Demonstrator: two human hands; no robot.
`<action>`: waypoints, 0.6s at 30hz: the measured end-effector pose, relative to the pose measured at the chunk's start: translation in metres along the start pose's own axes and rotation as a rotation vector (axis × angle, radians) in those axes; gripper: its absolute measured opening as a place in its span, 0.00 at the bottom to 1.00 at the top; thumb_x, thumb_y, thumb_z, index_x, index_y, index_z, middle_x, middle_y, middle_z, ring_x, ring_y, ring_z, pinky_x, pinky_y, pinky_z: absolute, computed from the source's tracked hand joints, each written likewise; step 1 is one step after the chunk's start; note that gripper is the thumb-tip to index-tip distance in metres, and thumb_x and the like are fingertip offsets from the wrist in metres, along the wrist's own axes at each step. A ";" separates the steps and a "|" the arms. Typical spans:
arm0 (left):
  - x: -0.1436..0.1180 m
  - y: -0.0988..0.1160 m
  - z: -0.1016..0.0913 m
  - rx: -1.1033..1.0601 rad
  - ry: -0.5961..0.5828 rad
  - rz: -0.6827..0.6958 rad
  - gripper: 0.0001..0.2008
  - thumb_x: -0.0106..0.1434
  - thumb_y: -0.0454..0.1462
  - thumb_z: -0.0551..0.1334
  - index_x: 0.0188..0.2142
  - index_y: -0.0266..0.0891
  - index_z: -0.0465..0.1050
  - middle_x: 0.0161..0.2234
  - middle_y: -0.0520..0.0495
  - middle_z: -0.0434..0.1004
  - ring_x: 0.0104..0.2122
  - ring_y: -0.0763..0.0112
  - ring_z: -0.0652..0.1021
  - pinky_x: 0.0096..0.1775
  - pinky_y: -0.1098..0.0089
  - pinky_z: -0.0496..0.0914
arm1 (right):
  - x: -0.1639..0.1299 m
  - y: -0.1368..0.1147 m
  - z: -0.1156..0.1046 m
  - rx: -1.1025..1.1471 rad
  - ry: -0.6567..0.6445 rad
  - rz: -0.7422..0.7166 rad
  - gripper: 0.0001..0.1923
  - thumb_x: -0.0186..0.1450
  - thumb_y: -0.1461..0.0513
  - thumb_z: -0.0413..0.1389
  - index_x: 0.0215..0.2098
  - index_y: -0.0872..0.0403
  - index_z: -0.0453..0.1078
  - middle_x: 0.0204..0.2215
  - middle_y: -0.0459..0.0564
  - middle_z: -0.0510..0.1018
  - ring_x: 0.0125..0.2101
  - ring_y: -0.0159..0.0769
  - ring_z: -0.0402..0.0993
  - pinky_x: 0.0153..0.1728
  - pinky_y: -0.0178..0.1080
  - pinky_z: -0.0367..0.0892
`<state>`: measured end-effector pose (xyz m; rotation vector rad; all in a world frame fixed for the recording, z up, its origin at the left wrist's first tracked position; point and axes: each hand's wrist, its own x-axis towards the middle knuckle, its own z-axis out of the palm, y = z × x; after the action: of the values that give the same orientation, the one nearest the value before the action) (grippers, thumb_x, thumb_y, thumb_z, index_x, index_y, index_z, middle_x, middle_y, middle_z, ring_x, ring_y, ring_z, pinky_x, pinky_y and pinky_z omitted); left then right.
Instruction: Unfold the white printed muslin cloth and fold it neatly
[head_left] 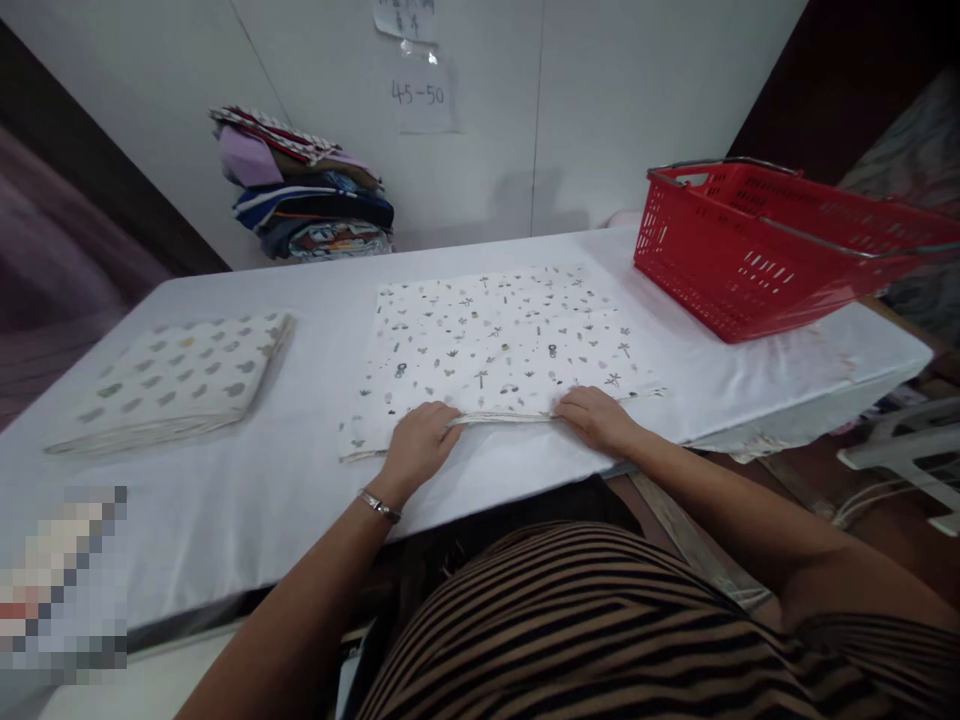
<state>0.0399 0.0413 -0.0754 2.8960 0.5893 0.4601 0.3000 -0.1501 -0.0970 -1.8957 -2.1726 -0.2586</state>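
A white printed cloth (495, 340) lies folded in layers on the table, patterned with small grey and yellow figures. My left hand (422, 440) grips its near edge left of the middle, the thumb tucked toward the fold. On the same edge, farther right, my right hand (596, 418) is closed with its fingers over the layers. Between the two hands the stacked edges bulge up slightly. To the left rests a second folded cloth (187, 375), white with grey blotches, untouched by either hand.
A red plastic basket (750, 260) stands at the table's right end. Behind the table's far edge is a pile of folded fabrics (315, 200). Handwritten paper (418, 95) hangs on the wall. A white plastic stool (907, 450) is at the lower right. The white tablecloth (315, 510) covers the table.
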 end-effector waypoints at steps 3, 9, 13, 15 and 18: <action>0.000 -0.001 0.000 0.007 -0.008 -0.002 0.10 0.64 0.40 0.53 0.38 0.40 0.70 0.37 0.47 0.74 0.38 0.65 0.72 0.38 0.65 0.67 | 0.001 0.000 -0.001 -0.001 0.009 -0.028 0.12 0.68 0.61 0.46 0.42 0.55 0.69 0.39 0.53 0.74 0.39 0.39 0.65 0.37 0.39 0.58; 0.000 -0.002 0.001 0.002 0.014 0.006 0.10 0.64 0.40 0.53 0.39 0.40 0.70 0.36 0.47 0.74 0.37 0.65 0.72 0.38 0.65 0.67 | 0.003 0.001 -0.002 -0.024 0.009 -0.013 0.11 0.68 0.63 0.45 0.40 0.54 0.70 0.37 0.52 0.75 0.38 0.37 0.65 0.37 0.38 0.57; -0.001 -0.003 0.002 0.003 0.015 0.017 0.10 0.64 0.40 0.54 0.39 0.39 0.70 0.36 0.47 0.74 0.37 0.65 0.72 0.37 0.66 0.67 | 0.011 0.006 -0.007 -0.025 0.033 0.029 0.10 0.67 0.64 0.47 0.37 0.55 0.70 0.36 0.51 0.76 0.37 0.37 0.66 0.36 0.37 0.56; -0.002 -0.004 0.003 0.006 0.006 0.041 0.10 0.65 0.40 0.53 0.39 0.39 0.70 0.36 0.47 0.74 0.37 0.65 0.72 0.37 0.65 0.67 | 0.018 0.008 -0.010 -0.055 0.053 0.066 0.09 0.66 0.64 0.48 0.36 0.55 0.70 0.35 0.51 0.76 0.36 0.37 0.66 0.36 0.37 0.55; -0.002 -0.005 0.004 0.013 0.009 0.054 0.10 0.65 0.40 0.53 0.39 0.39 0.70 0.37 0.46 0.75 0.37 0.65 0.72 0.38 0.65 0.67 | 0.028 0.010 -0.010 -0.131 0.111 0.108 0.09 0.66 0.66 0.47 0.35 0.56 0.69 0.34 0.52 0.76 0.34 0.37 0.66 0.35 0.38 0.54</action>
<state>0.0375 0.0445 -0.0804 2.9295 0.5188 0.4783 0.3067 -0.1248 -0.0793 -2.0087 -2.0193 -0.4839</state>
